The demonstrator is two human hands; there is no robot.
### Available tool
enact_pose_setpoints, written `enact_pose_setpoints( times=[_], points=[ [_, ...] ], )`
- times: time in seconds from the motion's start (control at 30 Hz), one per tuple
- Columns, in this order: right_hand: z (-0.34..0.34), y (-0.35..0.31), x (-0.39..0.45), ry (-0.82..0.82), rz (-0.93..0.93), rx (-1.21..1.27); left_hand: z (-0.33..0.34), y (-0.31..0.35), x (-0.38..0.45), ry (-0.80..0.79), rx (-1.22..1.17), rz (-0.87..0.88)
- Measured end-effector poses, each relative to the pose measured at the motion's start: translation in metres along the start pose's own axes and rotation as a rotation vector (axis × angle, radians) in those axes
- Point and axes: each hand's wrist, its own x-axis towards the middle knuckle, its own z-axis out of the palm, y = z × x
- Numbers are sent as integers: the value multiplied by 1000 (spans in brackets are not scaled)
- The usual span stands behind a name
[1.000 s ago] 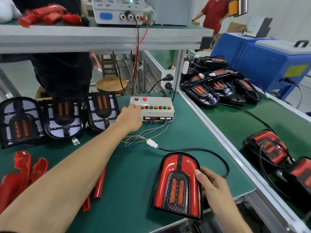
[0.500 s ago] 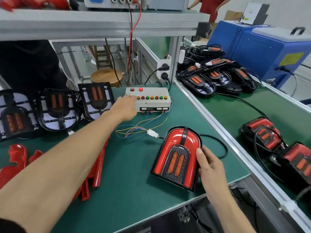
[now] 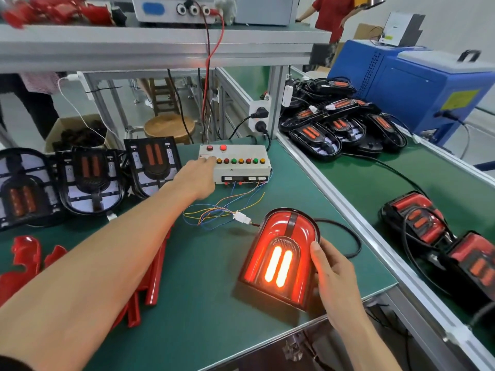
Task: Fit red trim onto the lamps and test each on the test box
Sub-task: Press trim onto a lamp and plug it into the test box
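My left arm stretched across the green bench, its hand [image 3: 197, 174] pressing a fingertip on the test box [image 3: 235, 164], while my right hand [image 3: 333, 271] gripped the lit lamp [image 3: 278, 257] by its right edge.

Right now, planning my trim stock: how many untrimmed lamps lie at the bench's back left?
3, in a row left of the test box: far left, middle, right by the left hand. More may lie out of frame.
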Motion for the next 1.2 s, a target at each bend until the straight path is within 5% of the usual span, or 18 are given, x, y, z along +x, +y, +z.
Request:
enact_pose_setpoints(
  times=[1.2],
  points=[
    [-2, -1, -1, 9, -9, 20, 9, 9, 6, 9, -49, -118]
  ],
)
